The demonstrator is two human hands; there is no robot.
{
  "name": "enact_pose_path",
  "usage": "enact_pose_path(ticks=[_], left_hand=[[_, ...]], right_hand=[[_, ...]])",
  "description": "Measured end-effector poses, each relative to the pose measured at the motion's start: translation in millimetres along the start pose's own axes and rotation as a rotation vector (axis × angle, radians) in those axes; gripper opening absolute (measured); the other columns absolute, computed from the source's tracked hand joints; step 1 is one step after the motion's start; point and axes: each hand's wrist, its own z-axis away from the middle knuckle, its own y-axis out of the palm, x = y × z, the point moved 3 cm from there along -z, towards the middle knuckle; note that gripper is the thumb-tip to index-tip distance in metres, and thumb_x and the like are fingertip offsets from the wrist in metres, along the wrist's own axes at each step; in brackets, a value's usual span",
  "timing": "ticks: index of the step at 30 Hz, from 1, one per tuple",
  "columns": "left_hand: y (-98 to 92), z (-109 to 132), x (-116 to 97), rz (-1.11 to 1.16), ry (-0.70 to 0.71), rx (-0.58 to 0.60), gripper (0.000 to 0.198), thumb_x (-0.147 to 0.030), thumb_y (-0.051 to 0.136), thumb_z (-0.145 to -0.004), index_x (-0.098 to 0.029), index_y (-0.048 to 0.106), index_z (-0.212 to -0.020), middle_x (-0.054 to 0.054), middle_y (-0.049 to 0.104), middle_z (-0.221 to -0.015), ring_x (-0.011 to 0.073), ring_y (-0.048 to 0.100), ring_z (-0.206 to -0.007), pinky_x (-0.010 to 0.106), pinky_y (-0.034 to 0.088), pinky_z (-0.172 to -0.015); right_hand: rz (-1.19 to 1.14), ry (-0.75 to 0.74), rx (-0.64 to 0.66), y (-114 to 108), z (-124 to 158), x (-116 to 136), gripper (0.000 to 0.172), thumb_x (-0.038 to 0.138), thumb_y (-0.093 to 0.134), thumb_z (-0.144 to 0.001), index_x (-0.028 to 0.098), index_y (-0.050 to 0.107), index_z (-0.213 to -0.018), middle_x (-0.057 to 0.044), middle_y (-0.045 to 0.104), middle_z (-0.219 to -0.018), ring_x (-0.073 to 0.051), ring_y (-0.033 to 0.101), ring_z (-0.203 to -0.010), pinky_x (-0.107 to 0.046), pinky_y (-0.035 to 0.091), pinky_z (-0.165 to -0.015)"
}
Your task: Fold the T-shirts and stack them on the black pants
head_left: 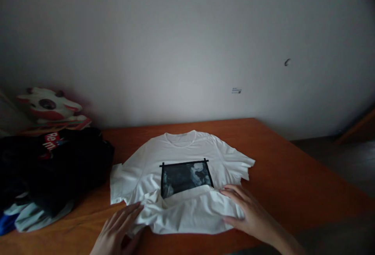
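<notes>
A white short-sleeved T-shirt [140, 165] lies front up on the wooden table, neckline towards the wall. Its chest carries a dark picture print [183, 177] with a black border. The lower part of the shirt is folded upward and covers the print's bottom edge. At the left end of this fold, my left hand [118, 227] rests with fingers stretched out, touching the bunched cloth; its thumb is partly hidden below. My right hand [249, 212] lies against the fold's right end, thumb and fingers spread apart on the fabric.
To the left is a pile of dark clothes [84, 165] with grey and blue cloth beneath. Behind it a cow plush toy [52, 104] sits on a stack of flat items. The table [281, 177] meets a pale wall [181, 52]; its right edge drops to a dark floor.
</notes>
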Motion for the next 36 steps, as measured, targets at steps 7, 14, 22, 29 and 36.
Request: enact_pose_path(ticks=[7, 14, 22, 29, 36], left_hand=[[-23.3, 13.7, 15.1, 0.087, -0.119, 0.038, 0.024, -0.038, 0.068, -0.075, -0.035, 0.077, -0.098, -0.001, 0.081, -0.099, 0.0251, 0.077, -0.089, 0.027, 0.063, -0.079], [-40.5, 21.8, 4.8, 0.182, -0.109, 0.070, 0.044, -0.044, 0.059, -0.086, -0.034, 0.065, -0.128, 0.003, 0.069, -0.133, 0.0277, 0.067, -0.119, 0.037, 0.057, -0.098], [-10.7, -65.0, 42.5, 0.062, -0.265, -0.066, 0.048, -0.048, 0.037, -0.097, -0.023, 0.057, -0.133, 0.011, 0.063, -0.140, 0.0256, 0.060, -0.128, 0.043, 0.050, -0.106], [-2.3, -62.0, 37.0, -0.435, -0.394, 0.089, 0.044, -0.037, 0.041, -0.096, -0.025, 0.062, -0.133, 0.019, 0.056, -0.146, 0.0432, 0.065, -0.112, 0.071, 0.046, -0.092], [0.6, -102.9, 44.7, -0.378, -0.308, 0.087, 0.045, -0.030, 0.035, -0.099, -0.016, 0.060, -0.133, 0.020, 0.059, -0.142, 0.0350, 0.060, -0.122, 0.052, 0.049, -0.098]], right_hand=[[0.006, -0.027, -0.114, -3.3, 4.6, 4.6, 0.037, 0.013, 0.048, -0.087, 0.033, 0.072, -0.107, -0.003, 0.073, -0.105, -0.022, 0.069, -0.100, -0.034, 0.056, -0.089], [0.197, -0.020, -0.306, 10.4, 15.3, -12.9, 0.030, 0.034, 0.051, -0.097, 0.029, 0.067, -0.122, -0.008, 0.068, -0.126, -0.028, 0.064, -0.116, -0.045, 0.054, -0.098], [0.261, -0.126, -0.365, 38.9, 14.3, -14.6, 0.047, 0.045, 0.054, -0.098, 0.029, 0.052, -0.142, -0.007, 0.061, -0.141, -0.028, 0.060, -0.127, -0.041, 0.055, -0.101], [0.316, -0.151, -0.350, 42.6, 22.7, -31.6, 0.054, 0.049, 0.057, -0.096, 0.029, 0.048, -0.145, -0.008, 0.061, -0.142, -0.029, 0.062, -0.125, -0.039, 0.058, -0.096], [0.275, -0.093, -0.353, 27.1, -6.0, -24.1, 0.051, 0.048, 0.048, -0.099, 0.029, 0.045, -0.147, -0.008, 0.062, -0.140, -0.028, 0.061, -0.126, -0.042, 0.055, -0.100]])
